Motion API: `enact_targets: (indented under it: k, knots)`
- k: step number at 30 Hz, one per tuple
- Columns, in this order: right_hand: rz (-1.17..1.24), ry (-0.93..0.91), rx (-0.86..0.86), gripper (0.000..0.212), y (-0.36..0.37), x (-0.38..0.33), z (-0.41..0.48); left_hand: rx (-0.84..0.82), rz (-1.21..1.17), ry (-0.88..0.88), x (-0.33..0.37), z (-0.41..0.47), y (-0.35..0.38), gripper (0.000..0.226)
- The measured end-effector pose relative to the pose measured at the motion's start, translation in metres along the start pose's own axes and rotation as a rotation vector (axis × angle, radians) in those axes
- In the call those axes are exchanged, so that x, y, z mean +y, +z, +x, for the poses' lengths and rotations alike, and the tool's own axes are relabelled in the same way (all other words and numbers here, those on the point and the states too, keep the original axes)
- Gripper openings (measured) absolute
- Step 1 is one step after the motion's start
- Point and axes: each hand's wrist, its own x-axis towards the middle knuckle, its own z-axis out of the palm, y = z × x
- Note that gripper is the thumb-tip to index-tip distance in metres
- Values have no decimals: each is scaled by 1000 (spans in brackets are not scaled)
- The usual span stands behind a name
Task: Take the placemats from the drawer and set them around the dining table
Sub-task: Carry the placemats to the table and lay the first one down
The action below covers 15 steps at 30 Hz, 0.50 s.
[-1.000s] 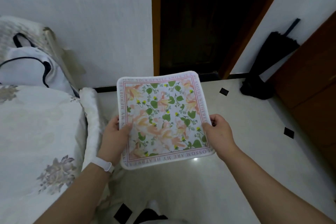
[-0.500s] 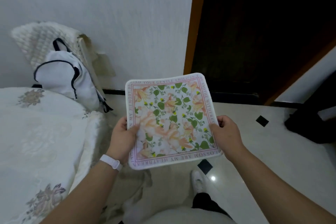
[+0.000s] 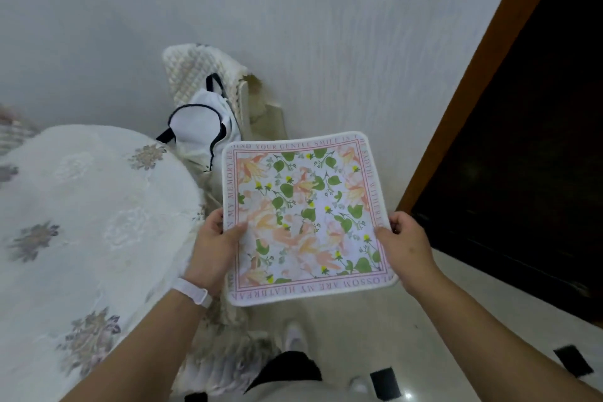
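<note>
A square floral placemat (image 3: 306, 215) with a white border and pink lettering is held flat in front of me, in the air above the floor. My left hand (image 3: 215, 248) grips its left edge, thumb on top. My right hand (image 3: 408, 248) grips its right edge, thumb on top. How many mats are in the stack cannot be told. The dining table (image 3: 81, 222), round and covered with a white flowered cloth, is at my left.
A chair with a quilted cover (image 3: 195, 75) stands at the wall beyond the table, with a white bag (image 3: 199, 127) on it. A dark doorway with a wooden frame (image 3: 483, 75) is at the right. The pale tiled floor (image 3: 424, 352) lies below.
The view has turned left: the table and chair have shifted toward the centre and the doorway to the right edge. Both hands keep the same grip on the placemat.
</note>
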Motion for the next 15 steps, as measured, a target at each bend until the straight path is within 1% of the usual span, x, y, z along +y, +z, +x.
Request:
enact_targets:
  k: [3, 8, 12, 15]
  knots:
    - [4, -6, -57, 8, 23, -20, 36, 77, -14, -15, 7, 28, -2, 20]
    - [-47, -24, -83, 5, 64, -55, 101, 122, -67, 0, 18, 97, -5, 15]
    - [-119, -31, -116, 6, 99, -100, 155, 148, -113, 12, 39, 164, -18, 14]
    - [-153, -87, -141, 8, 133, -138, 188, 185, -143, 1, 55, 207, -36, 15]
